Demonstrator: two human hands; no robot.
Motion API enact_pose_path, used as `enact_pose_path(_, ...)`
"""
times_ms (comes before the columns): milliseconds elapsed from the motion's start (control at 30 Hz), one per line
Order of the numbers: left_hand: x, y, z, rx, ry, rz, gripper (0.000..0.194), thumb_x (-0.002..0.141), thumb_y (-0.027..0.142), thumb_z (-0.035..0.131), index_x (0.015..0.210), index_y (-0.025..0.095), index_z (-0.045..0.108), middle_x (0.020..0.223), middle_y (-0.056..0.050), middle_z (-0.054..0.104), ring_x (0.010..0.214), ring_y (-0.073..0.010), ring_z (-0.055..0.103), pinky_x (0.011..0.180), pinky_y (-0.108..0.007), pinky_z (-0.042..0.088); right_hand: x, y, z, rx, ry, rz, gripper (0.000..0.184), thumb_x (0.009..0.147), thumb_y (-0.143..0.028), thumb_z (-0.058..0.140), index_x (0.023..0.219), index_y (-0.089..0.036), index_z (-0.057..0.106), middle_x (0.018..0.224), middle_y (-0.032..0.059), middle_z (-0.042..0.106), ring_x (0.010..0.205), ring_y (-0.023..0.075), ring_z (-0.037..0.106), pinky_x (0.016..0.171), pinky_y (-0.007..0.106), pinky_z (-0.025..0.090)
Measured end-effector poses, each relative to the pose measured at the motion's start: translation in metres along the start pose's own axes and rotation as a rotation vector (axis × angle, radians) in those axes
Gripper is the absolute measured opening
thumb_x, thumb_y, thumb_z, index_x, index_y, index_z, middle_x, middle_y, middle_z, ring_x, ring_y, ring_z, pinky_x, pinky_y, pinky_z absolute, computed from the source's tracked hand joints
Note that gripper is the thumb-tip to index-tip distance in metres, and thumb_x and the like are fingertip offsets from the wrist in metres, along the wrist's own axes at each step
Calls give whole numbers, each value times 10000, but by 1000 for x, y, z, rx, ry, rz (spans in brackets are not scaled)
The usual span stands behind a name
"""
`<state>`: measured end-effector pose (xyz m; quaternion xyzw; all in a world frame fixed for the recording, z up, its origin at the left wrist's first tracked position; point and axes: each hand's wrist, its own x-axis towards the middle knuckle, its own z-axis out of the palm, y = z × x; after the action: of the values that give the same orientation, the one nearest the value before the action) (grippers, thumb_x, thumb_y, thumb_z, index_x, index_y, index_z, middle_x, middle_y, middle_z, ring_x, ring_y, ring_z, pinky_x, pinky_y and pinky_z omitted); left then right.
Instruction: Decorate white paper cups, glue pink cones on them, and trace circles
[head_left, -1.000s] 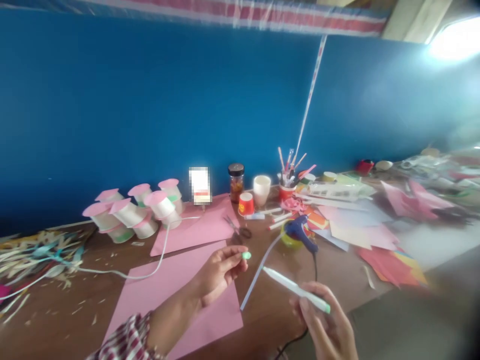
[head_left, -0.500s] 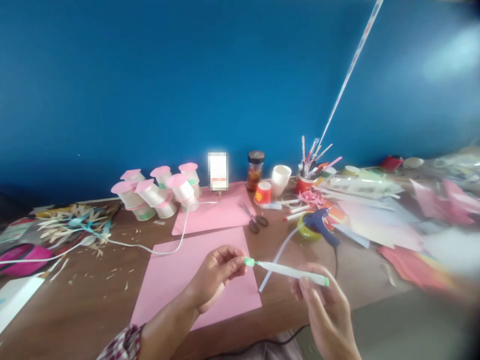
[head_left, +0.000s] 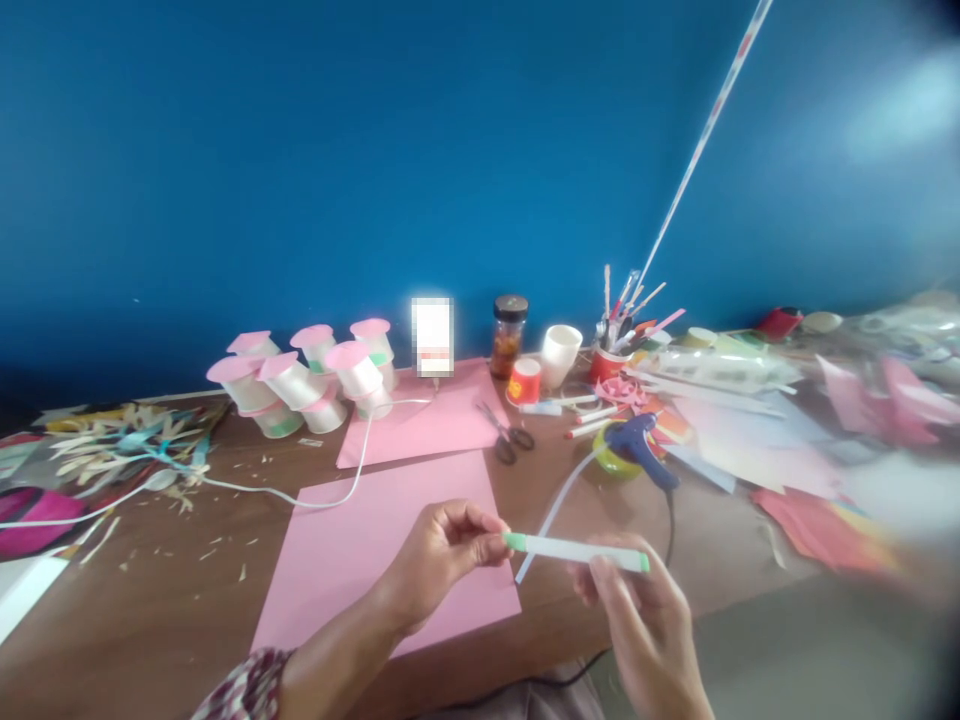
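Observation:
I hold a white marker [head_left: 574, 550] with green ends level above the table's front edge. My right hand [head_left: 637, 620] grips its barrel near the right end. My left hand [head_left: 442, 555] pinches the green cap [head_left: 514, 542], which sits on the marker's left tip. Below my left hand lies a large pink paper sheet [head_left: 352, 545]. A white paper strip [head_left: 551, 515] runs up from under the marker toward a blue glue gun [head_left: 637, 445].
Scissors [head_left: 506, 437] lie on the brown table beside a second pink sheet [head_left: 427, 425]. Pink-topped white cups [head_left: 300, 380] cluster at the back left, with a white cable [head_left: 330, 495] trailing forward. A jar [head_left: 508, 335], cups, a pen holder [head_left: 611, 360] and loose coloured papers [head_left: 750, 440] crowd the right.
A second ago my left hand held the cap apart from the marker. The two have come together and the cap now sits on the tip. The marker has levelled out.

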<state>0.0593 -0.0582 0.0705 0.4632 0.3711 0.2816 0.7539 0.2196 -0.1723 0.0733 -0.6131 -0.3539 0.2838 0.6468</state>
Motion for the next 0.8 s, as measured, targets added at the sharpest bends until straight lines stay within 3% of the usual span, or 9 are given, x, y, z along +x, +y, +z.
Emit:
enact_pose_path(133, -5, 0, 5, 65, -2, 74, 158, 668, 303, 794, 703, 189, 691, 694, -30, 707, 658, -160, 648, 675, -308, 536, -3, 9, -1, 78, 0, 4, 203, 862, -387, 605, 838, -186, 615, 645, 13, 609, 571, 132, 556, 539, 229, 485)
enact_pose_path(333, -7, -2, 8, 165, 20, 184, 89, 683, 273, 770, 676, 225, 695, 697, -24, 694, 675, -177, 655, 665, -309, 531, -9, 24, 3, 234, 24, 136, 191, 861, -375, 624, 861, -184, 611, 671, 11, 633, 584, 120, 571, 556, 214, 483)
enact_pose_path(467, -3, -11, 4, 237, 21, 149, 143, 680, 317, 765, 669, 200, 685, 698, -32, 681, 673, -174, 643, 657, -294, 517, -10, 27, 8, 255, 23, 203, 230, 844, -398, 641, 807, -175, 598, 648, 3, 618, 572, 112, 550, 547, 204, 466)
enact_pose_path(567, 0, -16, -3, 320, 56, 74, 224, 701, 383, 743, 777, 180, 687, 730, -41, 685, 712, -172, 637, 686, -281, 500, -3, 32, 6, 150, -68, 204, 260, 859, -411, 613, 779, -166, 580, 627, 0, 591, 569, 113, 532, 539, 207, 444)
enact_pose_path(633, -1, -17, -10, 410, 71, 19, 411, 734, 427, 709, 1065, 194, 638, 705, -9, 662, 696, -159, 619, 684, -276, 486, 11, 34, 0, -2, -136, 137, 260, 863, -408, 600, 779, -163, 579, 616, -8, 566, 564, 115, 522, 533, 211, 433)
enact_pose_path(700, -5, -18, -18, 503, 99, 1, 602, 776, 466, 657, 1292, 212, 478, 657, 36, 608, 679, -152, 602, 698, -283, 478, 32, 32, -6, -218, -155, -6, 237, 870, -397, 577, 830, -164, 592, 625, -9, 565, 556, 123, 522, 518, 215, 426)
enact_pose_path(733, -8, -20, -23, 533, 106, 1, 619, 799, 481, 625, 1323, 209, 436, 647, 45, 585, 698, -157, 606, 724, -291, 480, 45, 30, -8, -352, -168, -86, 224, 875, -388, 563, 867, -167, 597, 633, -7, 574, 536, 123, 517, 493, 213, 413)
enact_pose_path(800, -15, -24, -31, 553, 100, 7, 560, 830, 499, 570, 1287, 195, 458, 674, 38, 572, 767, -172, 625, 787, -308, 485, 72, 23, -7, -618, -153, -305, 175, 898, -308, 504, 953, -172, 600, 819, 43, 646, 651, 141, 585, 601, 228, 462)
